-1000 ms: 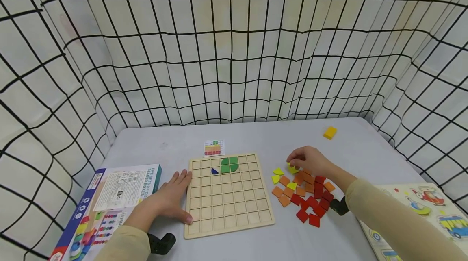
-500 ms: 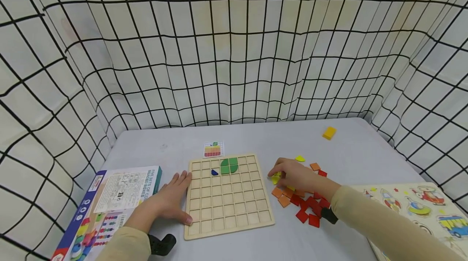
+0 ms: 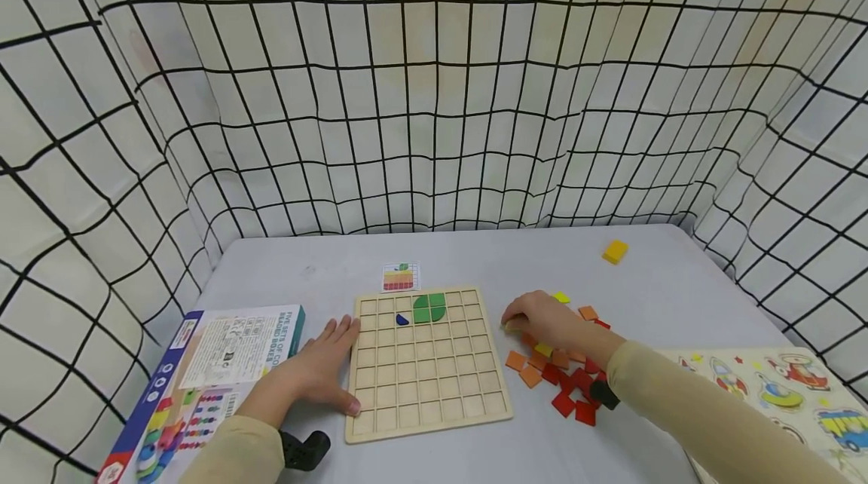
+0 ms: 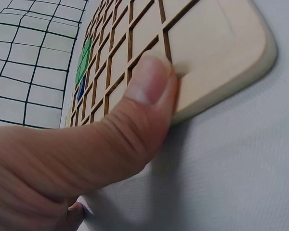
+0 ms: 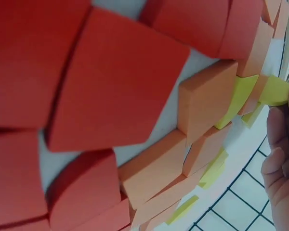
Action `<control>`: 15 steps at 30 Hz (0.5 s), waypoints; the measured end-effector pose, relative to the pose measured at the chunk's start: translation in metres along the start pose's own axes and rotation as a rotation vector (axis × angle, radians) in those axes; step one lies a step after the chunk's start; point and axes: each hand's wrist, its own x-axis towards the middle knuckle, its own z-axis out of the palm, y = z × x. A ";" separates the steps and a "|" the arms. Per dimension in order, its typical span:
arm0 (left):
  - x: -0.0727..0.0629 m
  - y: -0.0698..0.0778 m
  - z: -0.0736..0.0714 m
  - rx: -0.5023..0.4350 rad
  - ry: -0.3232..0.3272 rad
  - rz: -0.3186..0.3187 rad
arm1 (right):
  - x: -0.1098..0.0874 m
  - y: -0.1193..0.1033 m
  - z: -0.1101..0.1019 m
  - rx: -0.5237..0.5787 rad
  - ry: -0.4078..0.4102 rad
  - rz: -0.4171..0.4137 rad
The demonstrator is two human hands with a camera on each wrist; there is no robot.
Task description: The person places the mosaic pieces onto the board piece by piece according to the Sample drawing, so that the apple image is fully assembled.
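The wooden grid board [image 3: 420, 375] lies on the table in front of me. My left hand [image 3: 319, 367] rests along its left edge with fingers spread, its thumb [image 4: 147, 86] pressing the near left corner. Set in the board's far rows are green tiles [image 3: 429, 308] forming a leaf shape and a small blue tile [image 3: 402, 320]. Just right of the board, my right hand [image 3: 545, 318] pinches a yellow tile [image 5: 275, 91] between thumb and finger. It hovers over the left side of a pile of orange tiles [image 5: 207, 98] and red tiles [image 5: 118, 79], hiding part of it.
A small picture card [image 3: 401, 277] lies beyond the board. At the left is a printed box [image 3: 217, 371], at the right a picture puzzle board [image 3: 773, 393]. A yellow block [image 3: 615, 252] sits at the far right. Black netting [image 3: 434, 114] surrounds the table.
My right hand has moved left from the far side of the pile to beside the board, and it now holds a yellow tile there. The left hand has stayed on the board.
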 end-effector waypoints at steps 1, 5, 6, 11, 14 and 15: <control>0.000 0.000 0.000 0.001 0.000 -0.002 | 0.001 0.000 0.000 0.003 0.018 0.002; -0.001 0.001 -0.001 0.007 0.000 -0.016 | 0.009 -0.004 0.000 0.107 0.064 0.015; -0.002 0.001 -0.002 0.009 0.000 -0.021 | 0.011 -0.006 -0.001 0.158 0.063 0.009; -0.003 0.002 -0.002 0.007 -0.001 -0.030 | 0.028 -0.025 -0.003 0.355 0.000 -0.031; -0.003 0.002 -0.002 0.000 -0.006 -0.024 | 0.039 -0.039 0.002 0.378 -0.018 -0.063; -0.003 0.002 -0.002 0.000 -0.007 -0.023 | 0.043 -0.044 0.005 0.384 -0.023 -0.069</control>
